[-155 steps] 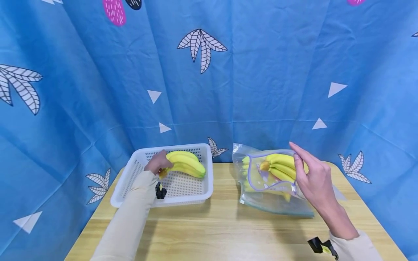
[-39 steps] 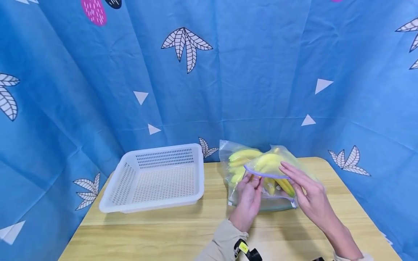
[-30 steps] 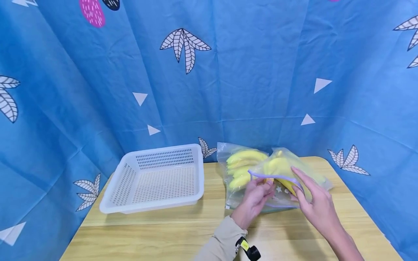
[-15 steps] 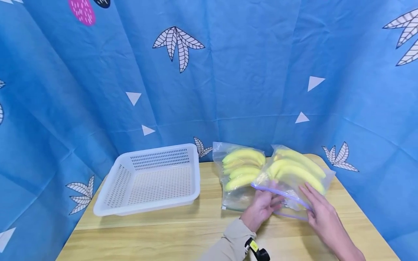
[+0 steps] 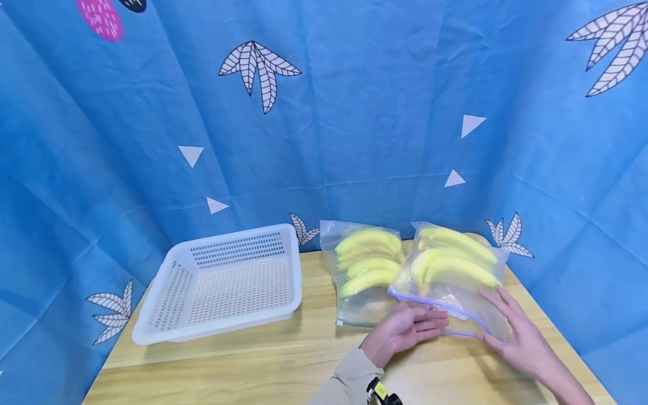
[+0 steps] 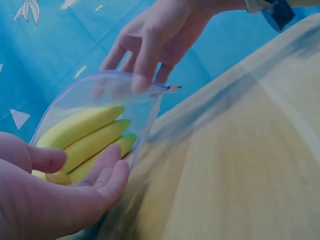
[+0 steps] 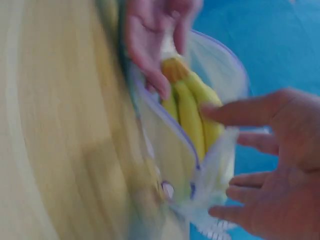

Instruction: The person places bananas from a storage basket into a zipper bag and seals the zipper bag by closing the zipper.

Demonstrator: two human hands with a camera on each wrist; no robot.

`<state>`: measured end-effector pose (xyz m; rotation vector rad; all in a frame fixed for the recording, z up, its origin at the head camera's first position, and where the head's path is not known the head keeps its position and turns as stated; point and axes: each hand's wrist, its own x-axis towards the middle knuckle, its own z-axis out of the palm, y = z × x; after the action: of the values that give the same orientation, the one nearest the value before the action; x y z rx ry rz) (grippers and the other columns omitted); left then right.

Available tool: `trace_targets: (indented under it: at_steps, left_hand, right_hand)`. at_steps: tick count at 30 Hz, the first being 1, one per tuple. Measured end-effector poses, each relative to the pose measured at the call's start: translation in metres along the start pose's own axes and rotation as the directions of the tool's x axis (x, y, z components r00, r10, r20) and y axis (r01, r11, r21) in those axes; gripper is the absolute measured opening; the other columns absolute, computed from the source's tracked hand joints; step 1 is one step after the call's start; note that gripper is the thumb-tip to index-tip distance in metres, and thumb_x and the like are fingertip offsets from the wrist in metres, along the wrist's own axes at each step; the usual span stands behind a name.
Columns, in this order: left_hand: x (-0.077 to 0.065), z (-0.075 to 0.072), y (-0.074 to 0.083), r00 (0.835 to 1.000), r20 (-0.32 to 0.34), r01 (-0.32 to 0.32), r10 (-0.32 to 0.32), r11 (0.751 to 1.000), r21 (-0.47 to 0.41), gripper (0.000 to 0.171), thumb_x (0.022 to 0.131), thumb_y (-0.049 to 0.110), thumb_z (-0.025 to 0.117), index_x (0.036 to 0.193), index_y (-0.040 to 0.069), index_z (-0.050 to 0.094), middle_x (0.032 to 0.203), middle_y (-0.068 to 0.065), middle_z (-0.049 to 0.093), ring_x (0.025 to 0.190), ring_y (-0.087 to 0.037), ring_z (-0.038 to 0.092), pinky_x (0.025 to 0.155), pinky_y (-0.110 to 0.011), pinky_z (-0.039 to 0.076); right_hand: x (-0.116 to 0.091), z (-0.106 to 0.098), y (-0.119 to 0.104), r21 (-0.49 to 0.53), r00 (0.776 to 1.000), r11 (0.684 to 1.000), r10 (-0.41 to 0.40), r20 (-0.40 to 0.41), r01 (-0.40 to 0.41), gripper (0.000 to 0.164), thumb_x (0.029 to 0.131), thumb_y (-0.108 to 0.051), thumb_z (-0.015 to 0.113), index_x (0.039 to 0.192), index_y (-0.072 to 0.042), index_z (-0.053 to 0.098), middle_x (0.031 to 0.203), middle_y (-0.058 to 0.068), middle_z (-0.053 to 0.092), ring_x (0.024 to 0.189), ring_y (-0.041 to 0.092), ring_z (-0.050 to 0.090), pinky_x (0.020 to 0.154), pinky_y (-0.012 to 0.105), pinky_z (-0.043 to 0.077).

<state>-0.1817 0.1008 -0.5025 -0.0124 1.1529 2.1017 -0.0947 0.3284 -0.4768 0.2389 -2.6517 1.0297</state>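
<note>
A clear zip bag [image 5: 445, 296] with a purple zip edge lies at the right of the table, a banana bunch [image 5: 458, 267] inside it. Its mouth gapes toward me. My left hand [image 5: 405, 329] is at the mouth, palm turned up, fingers extended and holding nothing. At the bag's right end is my right hand [image 5: 521, 343], fingers spread, thumb on the near side of the zip edge and fingers behind the plastic. The left wrist view shows yellow bananas [image 6: 90, 135] with green tips through the film, beyond my left fingers.
Another zip bag [image 5: 364, 312] holding bananas lies just left of the first, partly overlapped by it. A white perforated basket [image 5: 217, 323] stands empty at the left. Behind the wooden table [image 5: 228, 371] hangs a blue patterned curtain [image 5: 364, 112].
The bananas have gone from the basket into the purple-zip bag, and my left hand has let go of them. That bag has shifted right, uncovering more of the other bag.
</note>
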Motion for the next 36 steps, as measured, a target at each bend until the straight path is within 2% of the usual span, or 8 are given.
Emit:
trace_targets:
  at_steps: [4,6,9,13,20,23,29,36]
  left_hand:
    - [-0.013,0.0,-0.002,1.0,0.018,0.017,-0.018,0.999,0.049,0.031,0.103,0.002,0.049,0.131,-0.011,0.056,0.12,-0.029,0.068,0.119,-0.043,0.064,0.105,-0.053,0.05]
    - [-0.018,0.002,-0.005,1.0,0.007,0.017,-0.017,0.998,0.055,0.032,0.102,0.001,0.051,0.131,-0.011,0.057,0.118,-0.028,0.069,0.118,-0.043,0.064,0.104,-0.052,0.051]
    - [-0.023,0.007,-0.01,1.0,-0.001,0.021,-0.021,0.999,0.038,0.029,0.101,0.002,0.053,0.126,-0.012,0.06,0.118,-0.028,0.069,0.117,-0.043,0.065,0.104,-0.052,0.051]
    - [-0.025,0.016,-0.019,1.0,-0.002,0.024,-0.024,0.999,0.023,0.025,0.101,0.003,0.055,0.12,-0.011,0.063,0.12,-0.029,0.068,0.117,-0.041,0.065,0.105,-0.052,0.05]
    - [-0.025,0.031,-0.037,0.999,-0.016,0.048,-0.048,0.999,-0.021,0.025,0.101,0.0,0.057,0.122,-0.011,0.063,0.118,-0.027,0.069,0.117,-0.041,0.065,0.106,-0.052,0.05]
    - [-0.023,0.038,-0.045,0.999,-0.031,0.03,-0.031,0.998,-0.059,0.026,0.1,0.0,0.059,0.122,-0.012,0.063,0.117,-0.027,0.069,0.116,-0.039,0.066,0.105,-0.051,0.05]
    - [-0.014,0.055,-0.061,0.994,-0.089,-0.065,0.057,0.994,-0.089,0.022,0.096,-0.005,0.063,0.117,-0.012,0.065,0.111,-0.026,0.071,0.108,-0.033,0.069,0.101,-0.048,0.054]
    - [-0.002,0.08,-0.078,0.972,-0.197,-0.156,0.129,0.98,-0.124,0.017,0.083,-0.016,0.068,0.1,-0.011,0.07,0.084,-0.01,0.071,0.076,-0.015,0.066,0.074,-0.028,0.059]
  right_hand:
    - [-0.008,-0.011,0.013,0.221,0.99,0.965,0.135,0.037,-0.14,0.075,0.094,-0.006,0.073,0.159,-0.005,0.035,0.168,0.008,0.019,0.14,-0.009,0.025,0.097,0.001,0.032]
    - [-0.011,-0.014,0.018,0.274,0.975,0.936,0.218,0.045,-0.222,0.067,0.1,-0.012,0.067,0.158,-0.002,0.034,0.16,-0.007,0.033,0.122,-0.023,0.034,0.09,0.003,0.042]
    - [-0.013,-0.014,0.022,0.302,0.943,0.894,0.326,0.065,-0.33,0.064,0.103,-0.02,0.064,0.155,0.004,0.034,0.141,-0.013,0.05,0.107,-0.02,0.049,0.082,0.01,0.051]
    - [-0.013,-0.012,0.024,0.374,0.899,0.819,0.421,0.122,-0.435,0.068,0.102,-0.018,0.066,0.151,0.014,0.032,0.128,0.007,0.062,0.095,-0.007,0.062,0.079,0.024,0.06]
    - [-0.014,-0.014,0.025,0.537,0.817,0.629,0.523,0.243,-0.563,0.073,0.099,-0.009,0.068,0.151,0.02,0.025,0.104,0.002,0.072,0.088,0.011,0.072,0.082,0.031,0.061]
    - [-0.014,-0.014,0.024,0.526,0.785,0.597,0.556,0.273,-0.606,0.072,0.101,-0.011,0.066,0.151,0.02,0.024,0.098,0.004,0.074,0.086,0.012,0.072,0.08,0.031,0.062]
    - [-0.022,-0.014,0.024,0.522,0.729,0.536,0.62,0.29,-0.664,0.051,0.103,-0.016,0.065,0.138,0.017,0.049,0.094,0.0,0.074,0.084,0.01,0.071,0.078,0.031,0.062]
    - [-0.03,-0.014,0.026,0.585,0.73,0.493,0.626,0.276,-0.644,0.024,0.099,-0.008,0.068,0.118,0.006,0.066,0.093,0.0,0.075,0.084,0.013,0.073,0.079,0.031,0.062]
